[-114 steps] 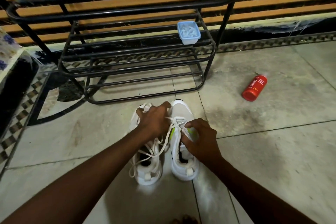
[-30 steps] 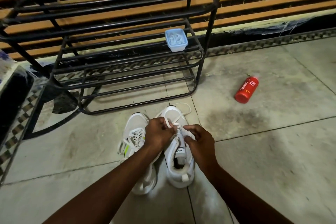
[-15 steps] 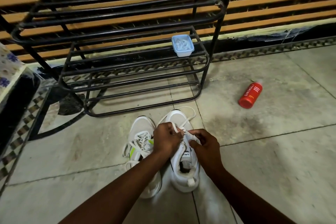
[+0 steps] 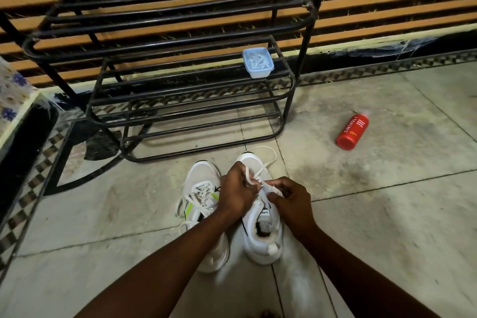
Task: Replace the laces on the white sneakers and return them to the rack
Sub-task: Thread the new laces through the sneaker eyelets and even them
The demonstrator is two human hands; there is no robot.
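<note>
Two white sneakers stand side by side on the tiled floor in front of the black metal rack [image 4: 196,100]. The left sneaker [image 4: 201,188] has a loose white lace and a yellow-green stripe. Over the right sneaker [image 4: 263,237] both hands work the white lace [image 4: 265,160]. My left hand [image 4: 236,192] pinches a lace strand above the eyelets. My right hand [image 4: 289,197] pinches the lace close beside it. A loop of lace trails past the toe. The eyelets under the hands are hidden.
A small light-blue tub [image 4: 258,62] with white contents sits on the rack's middle shelf, right end. A red bottle [image 4: 352,131] lies on the floor to the right. A cloth-covered edge [image 4: 13,100] and dark patterned border lie at left.
Since 3.8 s ago the left sneaker's long loose lace has been drawn in. In the last second both hands stay on the right sneaker's lace with small finger shifts; the camera has shifted slightly.
</note>
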